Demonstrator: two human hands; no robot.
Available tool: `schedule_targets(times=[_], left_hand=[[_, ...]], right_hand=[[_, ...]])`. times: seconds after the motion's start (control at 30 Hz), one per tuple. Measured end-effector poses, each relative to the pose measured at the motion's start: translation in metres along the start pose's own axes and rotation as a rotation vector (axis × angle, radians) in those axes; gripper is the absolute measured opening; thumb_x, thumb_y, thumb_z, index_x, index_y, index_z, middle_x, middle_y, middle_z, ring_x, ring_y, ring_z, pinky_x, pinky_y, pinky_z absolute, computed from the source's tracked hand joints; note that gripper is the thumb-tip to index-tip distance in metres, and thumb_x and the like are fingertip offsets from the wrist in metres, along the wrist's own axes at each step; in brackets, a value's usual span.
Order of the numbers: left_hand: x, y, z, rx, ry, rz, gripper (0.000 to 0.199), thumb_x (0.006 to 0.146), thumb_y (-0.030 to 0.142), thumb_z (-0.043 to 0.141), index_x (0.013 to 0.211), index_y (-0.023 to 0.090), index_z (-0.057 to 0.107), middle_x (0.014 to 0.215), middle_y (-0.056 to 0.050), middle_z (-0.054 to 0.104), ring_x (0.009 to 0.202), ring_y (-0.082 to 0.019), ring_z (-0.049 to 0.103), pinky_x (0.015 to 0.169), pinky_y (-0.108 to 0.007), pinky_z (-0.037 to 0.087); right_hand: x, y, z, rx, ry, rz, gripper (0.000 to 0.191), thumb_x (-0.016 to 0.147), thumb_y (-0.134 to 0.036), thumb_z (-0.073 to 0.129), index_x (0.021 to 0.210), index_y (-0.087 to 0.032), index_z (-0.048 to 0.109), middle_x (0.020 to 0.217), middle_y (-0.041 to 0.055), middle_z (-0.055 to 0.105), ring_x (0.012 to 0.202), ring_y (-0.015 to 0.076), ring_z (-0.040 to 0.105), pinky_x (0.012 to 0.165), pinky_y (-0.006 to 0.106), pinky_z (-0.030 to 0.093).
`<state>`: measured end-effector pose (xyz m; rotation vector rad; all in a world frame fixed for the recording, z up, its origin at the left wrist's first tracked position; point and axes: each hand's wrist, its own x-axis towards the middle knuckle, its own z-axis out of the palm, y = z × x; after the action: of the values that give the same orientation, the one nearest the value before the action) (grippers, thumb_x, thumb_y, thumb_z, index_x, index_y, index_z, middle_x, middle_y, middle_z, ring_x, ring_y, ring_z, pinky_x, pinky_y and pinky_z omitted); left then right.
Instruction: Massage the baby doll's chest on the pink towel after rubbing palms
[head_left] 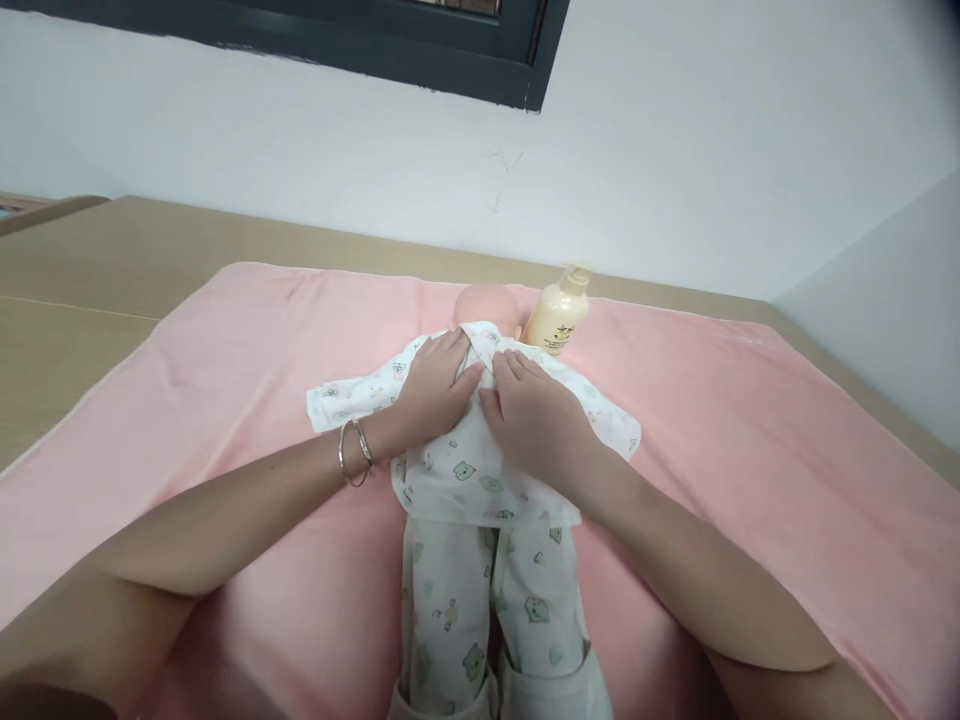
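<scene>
The person's left hand (441, 385), with thin silver-coloured bangles (355, 453) at its wrist, lies flat with spread fingers and thumb on the chest of a white cotton shirt printed with green animals (487, 490), worn by a doll with a smooth, bald, pinkish head (487, 303) just beyond both hands. The right hand (536, 410) rests beside it on the same shirt, fingers together, though whether it pinches any cloth cannot be told. Beyond the right hand stands a cream-yellow pump bottle (559, 315), while matching printed trousers (450, 610) stretch nearer than the hands over a pink cloth (720, 420).
</scene>
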<state>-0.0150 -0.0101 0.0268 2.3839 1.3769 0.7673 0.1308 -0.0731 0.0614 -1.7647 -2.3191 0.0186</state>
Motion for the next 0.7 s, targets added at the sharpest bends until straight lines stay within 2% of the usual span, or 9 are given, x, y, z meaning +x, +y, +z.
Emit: schedule_targets(times=[0.1,0.17,0.27,0.37,0.7], left_hand=[[-0.001,-0.001,0.003,-0.007,0.02,-0.015,0.048,0.097,0.036,0.03,0.128,0.011,0.058,0.14,-0.016,0.059,0.134,-0.028,0.052,0.119,-0.05,0.04],[-0.003,0.0,0.005,-0.004,0.025,-0.029,0.053,0.097,0.035,0.03,0.138,0.009,0.053,0.149,-0.016,0.053,0.141,-0.028,0.046,0.123,-0.05,0.037],[-0.006,-0.001,0.007,0.006,0.037,-0.041,0.057,0.098,0.036,0.03,0.144,0.009,0.048,0.155,-0.016,0.047,0.146,-0.027,0.042,0.125,-0.05,0.034],[-0.006,-0.002,0.007,0.007,0.043,-0.043,0.057,0.098,0.036,0.03,0.144,0.009,0.049,0.155,-0.015,0.048,0.145,-0.027,0.043,0.125,-0.05,0.035],[-0.003,-0.003,0.009,0.011,0.045,-0.046,0.056,0.097,0.036,0.031,0.143,0.011,0.049,0.154,-0.014,0.05,0.145,-0.026,0.044,0.125,-0.049,0.035]], right_hand=[[0.007,0.006,0.003,0.052,-0.033,0.024,0.055,0.103,-0.029,0.03,0.144,0.001,0.049,0.151,0.022,0.05,0.145,0.0318,0.043,0.119,0.048,0.04],[0.017,0.014,0.01,0.103,-0.039,0.046,0.058,0.103,-0.031,0.029,0.149,0.002,0.043,0.156,0.0212,0.043,0.149,0.0308,0.036,0.123,0.047,0.034],[0.029,0.025,0.024,0.125,0.034,0.034,0.064,0.102,-0.033,0.03,0.152,0.008,0.034,0.16,0.0247,0.034,0.153,0.0333,0.028,0.127,0.05,0.025],[0.032,0.03,0.032,0.132,0.084,0.006,0.065,0.1,-0.033,0.03,0.15,0.009,0.036,0.159,0.0261,0.036,0.152,0.0342,0.029,0.126,0.052,0.026],[0.032,0.031,0.033,0.136,0.077,-0.016,0.065,0.1,-0.033,0.03,0.149,0.009,0.037,0.157,0.0269,0.039,0.151,0.0347,0.031,0.126,0.05,0.025]])
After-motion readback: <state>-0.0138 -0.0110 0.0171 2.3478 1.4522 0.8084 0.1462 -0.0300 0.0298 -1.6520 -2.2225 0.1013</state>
